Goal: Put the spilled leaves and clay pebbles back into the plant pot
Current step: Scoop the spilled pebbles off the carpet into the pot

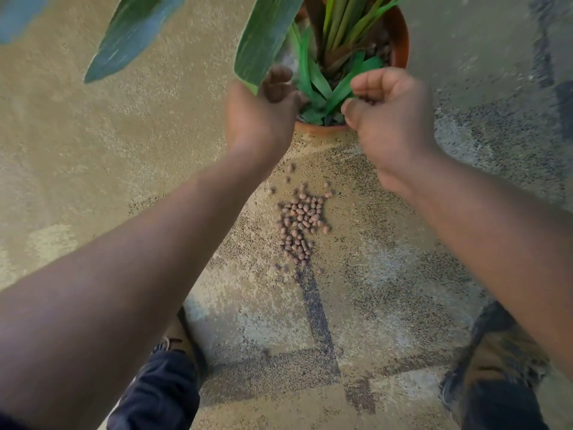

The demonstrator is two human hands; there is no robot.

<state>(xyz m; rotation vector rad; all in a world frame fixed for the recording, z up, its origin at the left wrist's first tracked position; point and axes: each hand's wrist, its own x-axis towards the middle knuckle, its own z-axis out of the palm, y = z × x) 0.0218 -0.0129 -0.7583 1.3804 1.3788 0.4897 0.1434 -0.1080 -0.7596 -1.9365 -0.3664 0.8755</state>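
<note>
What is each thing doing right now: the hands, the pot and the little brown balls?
Left hand: cupped at the pot's rim.
Right hand: fingers curled over the pot's edge; contents hidden.
Plant pot: upright, green leaves inside.
Clay pebbles: still piled on the floor.

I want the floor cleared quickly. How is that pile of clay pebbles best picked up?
Probably scoop the dense middle of the clay pebbles from above, cupped hands closing in from both sides. They are small, round and loose on flat floor, so pinching singly would be slow.

Open floor surrounds the pebbles; broad leaves overhang the pot opening, crowding access from above.
</note>
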